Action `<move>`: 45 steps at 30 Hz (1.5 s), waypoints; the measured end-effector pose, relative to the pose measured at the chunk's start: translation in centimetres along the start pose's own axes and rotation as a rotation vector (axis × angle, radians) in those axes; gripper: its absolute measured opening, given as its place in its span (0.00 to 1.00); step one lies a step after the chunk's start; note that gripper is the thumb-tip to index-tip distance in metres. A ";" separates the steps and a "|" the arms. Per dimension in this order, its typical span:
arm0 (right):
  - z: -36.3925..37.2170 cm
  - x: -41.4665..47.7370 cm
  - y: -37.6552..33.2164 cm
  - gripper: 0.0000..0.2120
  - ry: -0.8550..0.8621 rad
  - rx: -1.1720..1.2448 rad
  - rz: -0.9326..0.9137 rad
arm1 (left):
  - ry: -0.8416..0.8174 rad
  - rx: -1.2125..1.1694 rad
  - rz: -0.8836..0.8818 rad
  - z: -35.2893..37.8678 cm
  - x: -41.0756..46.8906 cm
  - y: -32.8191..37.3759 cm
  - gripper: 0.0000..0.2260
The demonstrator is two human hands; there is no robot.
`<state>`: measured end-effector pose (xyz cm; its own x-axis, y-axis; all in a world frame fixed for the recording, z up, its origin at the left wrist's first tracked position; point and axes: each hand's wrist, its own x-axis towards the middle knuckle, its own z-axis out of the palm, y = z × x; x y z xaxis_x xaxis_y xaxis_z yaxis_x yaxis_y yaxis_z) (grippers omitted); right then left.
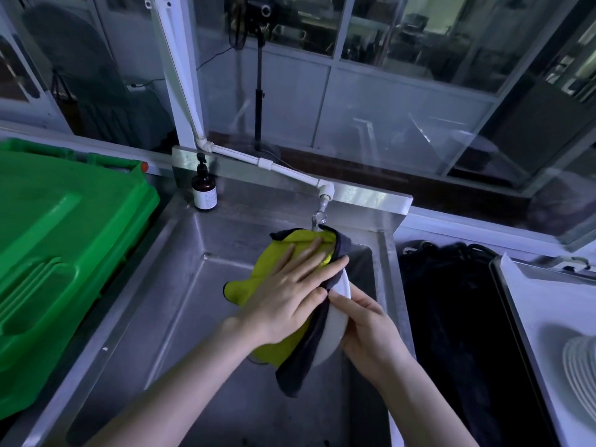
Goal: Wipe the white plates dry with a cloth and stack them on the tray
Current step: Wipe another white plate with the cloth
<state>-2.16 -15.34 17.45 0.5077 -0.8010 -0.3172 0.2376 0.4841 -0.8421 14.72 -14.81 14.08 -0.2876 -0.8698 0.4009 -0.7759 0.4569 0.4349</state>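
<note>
A white plate (335, 324) is held on edge above the steel sink (180, 285), tilted, with only its right rim showing. A yellow cloth with a dark grey backing (277, 253) is draped over its face. My left hand (287, 295) lies flat on the cloth, fingers spread, pressing it against the plate. My right hand (367, 327) grips the plate's rim from the right side. At the far right a stack of white plates (580, 372) sits on a white tray (532, 301).
A green plastic bin lid (64, 240) lies left of the sink. A brown pump bottle (204, 188) stands at the sink's back left corner. A white pipe with a tap (319, 214) hangs above the cloth. A dark gap with black cables (451, 301) separates sink and tray.
</note>
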 end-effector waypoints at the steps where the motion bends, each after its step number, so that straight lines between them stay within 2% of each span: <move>1: -0.1 -0.1 0.0 0.21 -0.005 -0.011 0.002 | 0.018 -0.027 -0.013 -0.1 0.1 -0.5 0.23; 6: -0.5 -0.6 -0.3 0.19 -0.017 0.052 -0.025 | 0.164 -0.206 -0.251 0.9 -0.8 -2.4 0.23; 9: -1.1 -1.0 -0.6 0.19 0.003 0.108 -0.044 | 0.144 -0.333 -0.403 1.8 -2.3 -2.4 0.25; 11: -1.5 -1.0 -0.6 0.16 0.029 0.157 -0.058 | 0.138 -0.256 -0.370 2.3 -3.6 -1.7 0.25; 16: -1.5 -0.5 -0.6 0.16 0.043 0.197 -0.076 | 0.072 -0.002 -0.124 3.4 -4.6 1.7 0.23; 20: -0.8 -0.3 -0.3 0.17 0.047 0.187 -0.054 | 0.062 -0.038 -0.128 2.8 -2.4 0.5 0.24; 28: -0.9 -1.2 -1.5 0.15 0.061 0.155 -0.112 | 0.151 -0.141 -0.289 2.4 -2.0 -1.0 0.25; 32: -0.6 -1.3 -1.8 0.15 0.048 0.128 -0.126 | 0.102 0.032 -0.097 2.4 -1.8 1.6 0.26; 37: -0.5 -1.4 -1.7 0.16 0.043 0.126 -0.096 | 0.113 0.029 -0.025 0.6 0.8 1.2 0.25; 39: -0.5 -1.5 -1.4 0.15 0.038 0.099 -0.088 | 0.139 0.015 -0.051 0.1 1.6 0.3 0.23; 45: -1.1 -1.8 -1.4 0.16 0.042 0.130 -0.093 | 0.216 -0.278 -0.337 0.4 1.1 -2.3 0.22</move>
<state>-4.25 -14.97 18.69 0.4441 -0.8572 -0.2608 0.3882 0.4464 -0.8063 15.93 -16.92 13.23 0.0996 -0.9330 0.3458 -0.6181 0.2144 0.7563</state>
